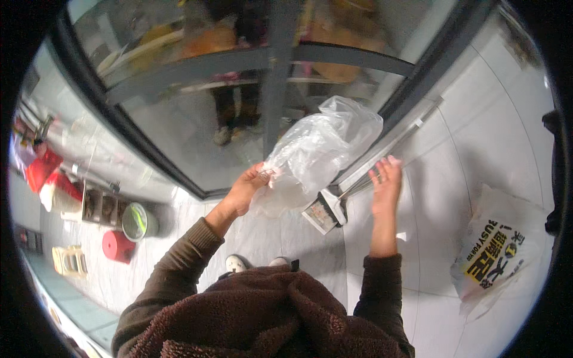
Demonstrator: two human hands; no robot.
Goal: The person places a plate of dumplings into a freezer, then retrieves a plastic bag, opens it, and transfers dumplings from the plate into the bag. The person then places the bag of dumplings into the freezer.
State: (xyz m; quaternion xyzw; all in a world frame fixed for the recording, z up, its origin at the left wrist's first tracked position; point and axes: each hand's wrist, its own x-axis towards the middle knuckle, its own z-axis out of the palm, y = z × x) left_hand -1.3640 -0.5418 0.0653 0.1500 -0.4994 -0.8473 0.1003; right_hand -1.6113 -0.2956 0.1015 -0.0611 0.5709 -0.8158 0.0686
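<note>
A clear plastic bag (pixel 320 145) is bunched at one end in my left hand (pixel 245 188). The rest of it billows out toward the upper right, in front of a dark-framed glass door (pixel 280 98). My right hand (pixel 386 184) is apart from the bag, its fingers spread and nothing in them. Below and left of that hand, a dustpan (pixel 323 214) with a broom (pixel 336 203) rests on the floor by the door frame.
On the right lies a white plastic bag (pixel 497 250) bearing printed writing. To the left are a lined waste bin (pixel 139 222), a red stool (pixel 118 247), a cream stool (pixel 69 261) and a shelf unit (pixel 102 205). Red bags (pixel 44 170) hang or lie above it.
</note>
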